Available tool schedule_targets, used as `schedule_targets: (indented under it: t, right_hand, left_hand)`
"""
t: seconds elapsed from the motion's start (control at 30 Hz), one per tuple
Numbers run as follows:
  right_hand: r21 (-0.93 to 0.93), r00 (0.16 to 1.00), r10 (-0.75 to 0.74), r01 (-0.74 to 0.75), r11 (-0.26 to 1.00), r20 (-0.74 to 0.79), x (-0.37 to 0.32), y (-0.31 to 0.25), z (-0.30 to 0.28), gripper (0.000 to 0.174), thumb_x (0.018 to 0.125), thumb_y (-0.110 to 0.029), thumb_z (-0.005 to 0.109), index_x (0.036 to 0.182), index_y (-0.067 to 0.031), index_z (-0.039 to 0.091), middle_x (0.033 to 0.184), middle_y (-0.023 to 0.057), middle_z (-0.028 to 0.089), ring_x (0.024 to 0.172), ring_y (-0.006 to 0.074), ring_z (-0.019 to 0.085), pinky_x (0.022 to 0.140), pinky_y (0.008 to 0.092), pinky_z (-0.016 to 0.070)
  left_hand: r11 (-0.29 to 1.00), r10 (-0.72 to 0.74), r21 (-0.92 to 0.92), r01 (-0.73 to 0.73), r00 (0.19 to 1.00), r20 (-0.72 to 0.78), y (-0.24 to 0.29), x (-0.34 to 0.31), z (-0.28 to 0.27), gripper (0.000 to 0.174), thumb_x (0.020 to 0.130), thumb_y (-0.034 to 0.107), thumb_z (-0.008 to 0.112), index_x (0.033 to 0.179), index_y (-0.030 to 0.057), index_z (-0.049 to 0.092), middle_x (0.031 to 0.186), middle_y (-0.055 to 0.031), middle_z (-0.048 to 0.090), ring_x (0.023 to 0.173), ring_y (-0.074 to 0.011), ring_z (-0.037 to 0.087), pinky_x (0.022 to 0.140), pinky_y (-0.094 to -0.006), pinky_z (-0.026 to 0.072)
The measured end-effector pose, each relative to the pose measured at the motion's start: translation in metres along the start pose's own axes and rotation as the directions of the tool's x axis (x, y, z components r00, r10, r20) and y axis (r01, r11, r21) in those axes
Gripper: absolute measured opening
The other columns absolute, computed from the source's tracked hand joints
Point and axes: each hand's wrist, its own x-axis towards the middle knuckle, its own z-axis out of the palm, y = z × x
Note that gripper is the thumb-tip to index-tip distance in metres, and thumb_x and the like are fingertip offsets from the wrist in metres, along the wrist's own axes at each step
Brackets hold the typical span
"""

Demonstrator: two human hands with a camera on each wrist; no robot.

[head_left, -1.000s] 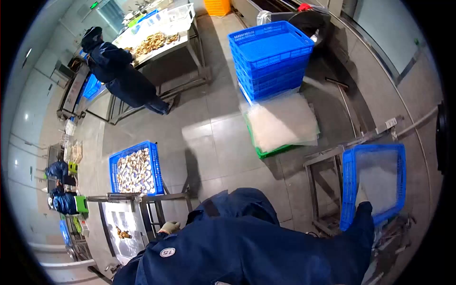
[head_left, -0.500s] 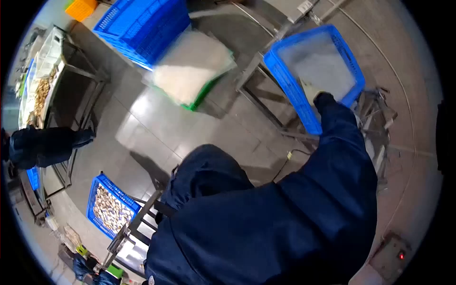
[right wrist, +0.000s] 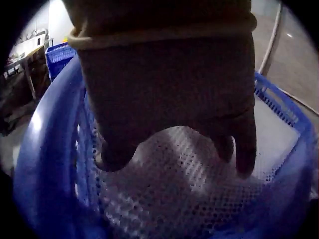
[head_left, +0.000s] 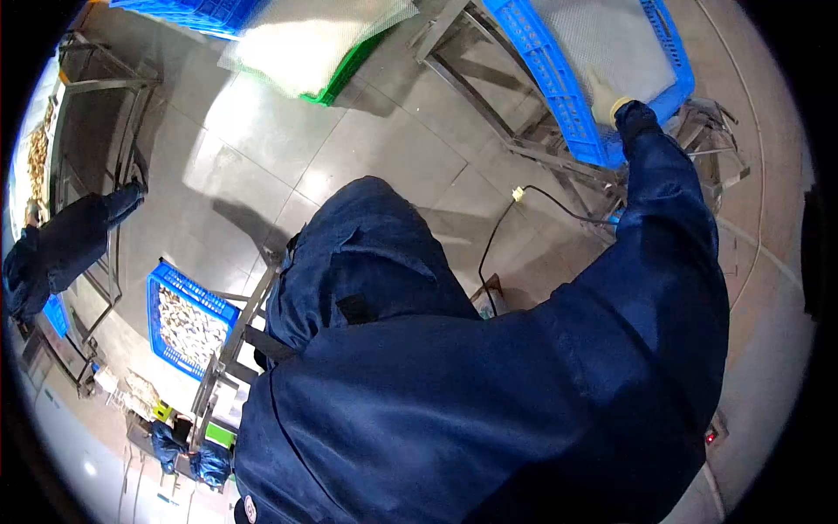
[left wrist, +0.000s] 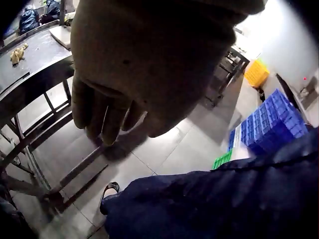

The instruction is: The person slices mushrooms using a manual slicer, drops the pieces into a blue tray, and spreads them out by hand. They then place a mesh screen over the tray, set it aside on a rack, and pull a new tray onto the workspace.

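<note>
My gloved right hand (head_left: 607, 100) reaches into a blue plastic crate (head_left: 559, 83) at the upper right of the head view. Inside lies a white mesh sheet (head_left: 602, 44). From the right wrist, the thumb spreads to one side and the fingers (right wrist: 244, 159) to the other, tips down at the mesh, with nothing gripped between them. My gloved left hand (left wrist: 139, 74) hangs above the floor in the left wrist view, its fingers loosely bent and holding nothing. The head view does not show it.
White mesh sheets lie stacked on a green crate (head_left: 349, 74) beside blue crates (head_left: 188, 10). A crate of cut pieces (head_left: 188, 327) stands at left, near a metal frame. A cable (head_left: 489, 253) crosses the floor. Another person (head_left: 65, 244) works at a table.
The head view has swung, shifting the crates up and leaving the left hand out of sight. My right hand stays in the blue crate over the mesh.
</note>
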Motion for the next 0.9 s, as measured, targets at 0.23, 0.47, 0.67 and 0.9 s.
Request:
schedule_targets:
  t: [0.23, 0.47, 0.67, 0.9]
  right_hand:
    - [0.102, 0.992, 0.095, -0.086, 0.991, -0.088, -0.017, -0.008, 0.031, 0.092, 0.091, 0.002, 0.047, 0.166, -0.0188, -0.002, 0.167, 0.032, 0.01, 0.153, 0.0523, 0.018, 0.124, 0.0576, 0.0234]
    - [0.094, 0.953, -0.123, 0.155, 0.983, -0.276, -0.029, -0.005, 0.035, 0.08, 0.093, 0.003, 0.039, 0.164, -0.0086, 0.006, 0.163, 0.0353, 0.019, 0.145, 0.0531, 0.035, 0.123, 0.0516, 0.0308]
    - [0.505, 0.93, 0.035, 0.167, 0.847, -0.365, -0.041, 0.003, 0.004, 0.072, 0.098, -0.032, 0.066, 0.158, -0.0038, 0.037, 0.152, 0.0307, 0.047, 0.14, 0.0428, 0.049, 0.114, 0.0434, 0.042]
    - [0.895, 0.888, 0.145, 0.412, 0.169, -0.436, -0.196, -0.07, -0.129, 0.053, 0.105, -0.013, 0.055, 0.154, -0.0021, 0.041, 0.146, 0.0145, 0.056, 0.137, 0.025, 0.055, 0.11, 0.0333, 0.0474]
  left_hand:
    - [1.0, 0.012, 0.012, -0.012, 1.0, 0.007, -0.007, 0.0, -0.007, 0.041, 0.098, 0.035, 0.058, 0.116, 0.0, 0.072, 0.093, -0.0091, 0.075, 0.08, -0.0187, 0.07, 0.074, -0.0344, 0.056]
    - [1.0, 0.023, 0.005, -0.023, 1.0, 0.009, -0.009, 0.006, -0.008, 0.04, 0.099, 0.034, 0.058, 0.116, -0.0001, 0.072, 0.092, -0.009, 0.075, 0.079, -0.0189, 0.069, 0.074, -0.0349, 0.056]
    - [0.999, 0.042, 0.001, -0.042, 0.999, 0.033, -0.014, 0.022, -0.002, 0.039, 0.099, 0.033, 0.058, 0.116, -0.0002, 0.071, 0.09, -0.0089, 0.075, 0.078, -0.019, 0.069, 0.073, -0.0352, 0.056]
    - [0.979, 0.202, 0.012, -0.205, 0.97, 0.133, -0.022, 0.115, 0.014, 0.038, 0.099, 0.032, 0.058, 0.116, -0.0003, 0.071, 0.089, -0.0087, 0.074, 0.077, -0.0191, 0.069, 0.073, -0.0357, 0.056]
